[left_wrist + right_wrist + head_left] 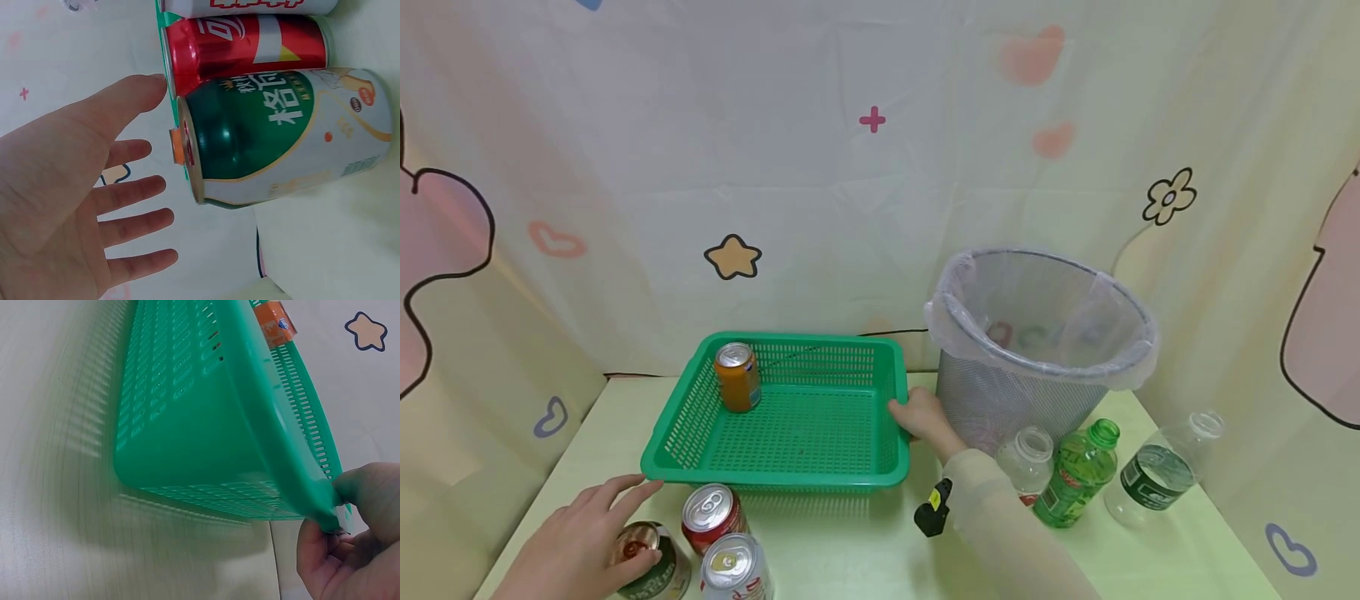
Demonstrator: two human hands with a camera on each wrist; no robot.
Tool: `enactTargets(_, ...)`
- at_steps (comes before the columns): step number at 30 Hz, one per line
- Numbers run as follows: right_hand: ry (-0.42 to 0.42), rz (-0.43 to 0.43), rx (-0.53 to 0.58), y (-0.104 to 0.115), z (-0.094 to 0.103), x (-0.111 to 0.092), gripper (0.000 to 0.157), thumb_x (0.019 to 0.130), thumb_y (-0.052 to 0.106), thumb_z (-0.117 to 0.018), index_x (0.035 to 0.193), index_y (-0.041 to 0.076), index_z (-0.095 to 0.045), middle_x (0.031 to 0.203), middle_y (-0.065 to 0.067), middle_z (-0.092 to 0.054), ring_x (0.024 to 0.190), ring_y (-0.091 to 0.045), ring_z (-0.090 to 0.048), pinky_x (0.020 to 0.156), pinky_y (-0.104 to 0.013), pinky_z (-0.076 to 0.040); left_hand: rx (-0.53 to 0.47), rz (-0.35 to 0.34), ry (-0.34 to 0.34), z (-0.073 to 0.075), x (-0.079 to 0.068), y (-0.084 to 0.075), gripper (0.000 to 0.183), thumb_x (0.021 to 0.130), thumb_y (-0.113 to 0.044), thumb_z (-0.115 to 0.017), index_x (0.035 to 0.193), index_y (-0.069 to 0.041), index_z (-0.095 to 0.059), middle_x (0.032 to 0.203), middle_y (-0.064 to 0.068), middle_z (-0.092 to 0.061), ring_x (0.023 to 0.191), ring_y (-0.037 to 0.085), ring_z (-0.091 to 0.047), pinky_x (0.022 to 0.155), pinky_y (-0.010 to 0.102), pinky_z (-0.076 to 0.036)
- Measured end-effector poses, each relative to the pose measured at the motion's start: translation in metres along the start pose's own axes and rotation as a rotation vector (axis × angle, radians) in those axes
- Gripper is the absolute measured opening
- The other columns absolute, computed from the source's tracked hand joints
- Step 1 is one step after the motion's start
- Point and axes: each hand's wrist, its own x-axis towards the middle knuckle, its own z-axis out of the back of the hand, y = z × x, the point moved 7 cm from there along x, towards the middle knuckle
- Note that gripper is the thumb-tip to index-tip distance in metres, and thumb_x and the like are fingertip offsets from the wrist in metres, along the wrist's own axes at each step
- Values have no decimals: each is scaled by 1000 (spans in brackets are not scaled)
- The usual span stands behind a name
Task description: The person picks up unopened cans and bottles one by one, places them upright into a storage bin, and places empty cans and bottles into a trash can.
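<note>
A green plastic basket [805, 479] stands at the back of the table with an orange can [739, 385] upright inside its far left part. My right hand [927, 419] grips the basket's right rim, thumb over the edge and fingers curled under it in the right wrist view. At the front left, my left hand [576, 533] hovers with spread fingers over a green-and-white can [262, 137], apart from it in the left wrist view. Beside that can stand a red can [715, 521] and a white can [737, 571].
To the right stands a mesh bin [1022, 400] lined with a clear bag. In front of it are a clear bottle [1026, 462], a green bottle [1077, 475] and a clear bottle with a dark green label [1157, 475]. A patterned curtain [805, 167] hangs behind.
</note>
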Motion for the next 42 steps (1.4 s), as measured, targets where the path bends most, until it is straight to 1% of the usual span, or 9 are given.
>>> enactTargets(9, -2, 5, 7, 0, 0, -1, 26, 90, 21, -51, 91, -5, -57, 76, -12, -60, 60, -20, -60, 51, -32, -54, -43, 49, 146, -26, -6, 9, 83, 58, -60, -75, 123, -12, -55, 121, 13, -54, 99, 32, -55, 71, 51, -51)
enactTargets(14, -7, 13, 5, 1, 0, -1, 26, 90, 20, -51, 90, -5, -57, 76, -12, -60, 59, -20, -60, 50, -31, -53, -87, 102, 264, -44, -8, 14, 91, 55, -64, -74, 126, -12, -52, 124, 14, -51, 101, 32, -54, 71, 51, -52)
enactTargets(17, -10, 14, 5, 0, -1, -1, 25, 90, 20, -51, 89, -4, -57, 75, -12, -60, 59, -20, -60, 50, -31, -53, -117, 119, 310, -53, -9, 15, 95, 54, -65, -74, 128, -12, -49, 125, 13, -49, 102, 32, -53, 71, 50, -53)
enactTargets(22, -11, 13, 12, 0, -1, 0, 24, 89, 20, -51, 86, -4, -57, 74, -12, -60, 58, -19, -60, 51, -33, -54, -153, 122, 314, -59, -9, 13, 97, 54, -65, -74, 130, -11, -47, 124, 13, -49, 102, 31, -52, 68, 46, -54)
enactTargets(27, -18, 15, 9, -1, -1, 1, 25, 88, 20, -51, 87, -4, -57, 74, -12, -60, 58, -20, -60, 51, -33, -54, -175, 125, 319, -60, -9, 9, 95, 55, -65, -74, 130, -13, -47, 122, 12, -48, 97, 30, -52, 62, 44, -53)
enactTargets(32, -23, 16, 7, -2, -1, 1, 24, 88, 20, -52, 86, -3, -57, 74, -11, -60, 58, -19, -59, 47, -29, -52, -199, 133, 361, -63, -7, 7, 92, 58, -62, -74, 131, -14, -45, 123, 14, -46, 95, 30, -52, 57, 46, -52)
enactTargets(35, -22, 16, 7, -2, -2, 1, 24, 88, 20, -51, 85, -3, -57, 73, -11, -59, 57, -19, -59, 48, -29, -52, -205, 158, 388, -66, -5, 10, 94, 55, -63, -76, 131, -15, -46, 124, 13, -46, 95, 29, -53, 57, 47, -52)
enactTargets(37, -23, 14, 4, -2, -2, 2, 23, 88, 20, -51, 85, -2, -57, 73, -11, -59, 57, -19, -59, 48, -29, -52, -209, 168, 394, -68, -4, 11, 92, 55, -61, -77, 129, -15, -47, 122, 12, -47, 92, 26, -53, 58, 46, -52)
enactTargets(42, -28, 18, -1, -3, -2, 3, 23, 88, 20, -51, 84, -2, -57, 72, -10, -59, 56, -18, -58, 50, -33, -54, -217, 183, 394, -68, 1, 12, 78, 58, -49, -81, 122, -13, -53, 111, 9, -51, 85, 20, -53, 62, 42, -53)
